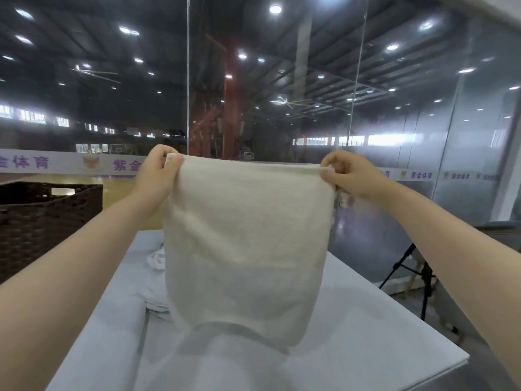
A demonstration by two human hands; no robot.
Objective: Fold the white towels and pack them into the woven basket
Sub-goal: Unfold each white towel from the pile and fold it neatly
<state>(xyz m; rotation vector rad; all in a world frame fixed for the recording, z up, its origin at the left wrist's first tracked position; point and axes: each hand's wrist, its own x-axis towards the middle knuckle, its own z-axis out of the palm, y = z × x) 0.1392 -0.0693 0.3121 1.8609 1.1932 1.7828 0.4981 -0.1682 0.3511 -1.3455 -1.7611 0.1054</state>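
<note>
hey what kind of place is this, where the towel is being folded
Probably a large indoor sports hall, seen through glass partitions. The signs: a wooden court floor, a banner running along its edge, and a high dark ceiling with rows of lights. The towel is held over a table.

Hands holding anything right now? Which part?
Yes: a white towel, pinched at its two top corners, left hand on one, right hand on the other.
</note>
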